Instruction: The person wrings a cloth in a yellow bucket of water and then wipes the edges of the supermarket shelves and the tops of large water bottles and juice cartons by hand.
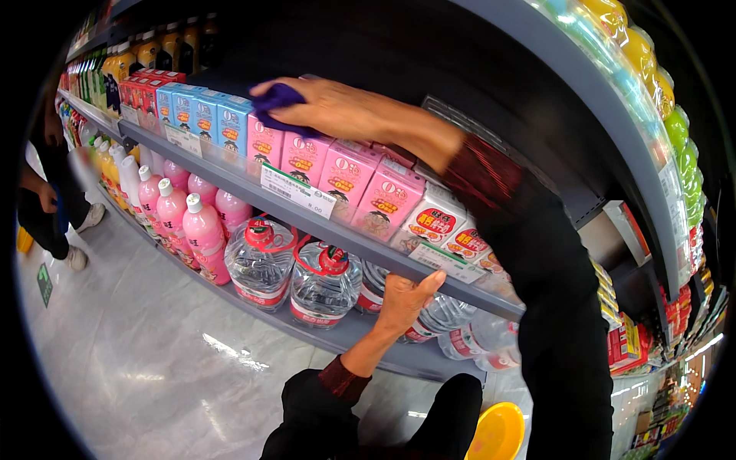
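Purple cloth [279, 96] at drink boxes [389, 192], seemingly mid-work.
Right hand [326, 107] clutches it; left hand [405, 300] at shelf edge [368, 241], fingers unclear.

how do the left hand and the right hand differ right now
The right hand clutches a purple cloth; the left hand holds no cloth and is against the grey shelf edge. The right hand is up by the drink cartons; the left hand is lower, in front of the water jugs. Both are bare, with dark sleeves and maroon cuffs.
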`<action>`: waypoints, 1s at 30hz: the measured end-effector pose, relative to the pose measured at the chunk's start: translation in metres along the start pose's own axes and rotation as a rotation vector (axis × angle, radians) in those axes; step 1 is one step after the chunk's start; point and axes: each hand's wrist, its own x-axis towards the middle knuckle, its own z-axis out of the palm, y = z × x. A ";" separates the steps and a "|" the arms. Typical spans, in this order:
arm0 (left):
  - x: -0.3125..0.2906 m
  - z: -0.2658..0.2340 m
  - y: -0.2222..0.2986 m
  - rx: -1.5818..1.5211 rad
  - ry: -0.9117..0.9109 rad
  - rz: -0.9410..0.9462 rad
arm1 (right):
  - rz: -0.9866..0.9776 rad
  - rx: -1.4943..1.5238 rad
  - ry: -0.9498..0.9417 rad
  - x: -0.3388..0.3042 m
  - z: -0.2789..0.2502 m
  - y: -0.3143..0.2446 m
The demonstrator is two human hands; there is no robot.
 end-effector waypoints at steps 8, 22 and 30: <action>0.001 0.000 0.008 0.032 -0.015 0.015 | -0.115 -0.161 -0.047 -0.036 -0.002 -0.004; -0.001 0.000 0.007 0.097 0.037 0.000 | -0.202 -0.275 0.013 -0.128 0.003 -0.007; -0.002 0.002 0.004 0.108 0.066 -0.001 | -0.427 -0.930 0.199 -0.111 0.031 -0.010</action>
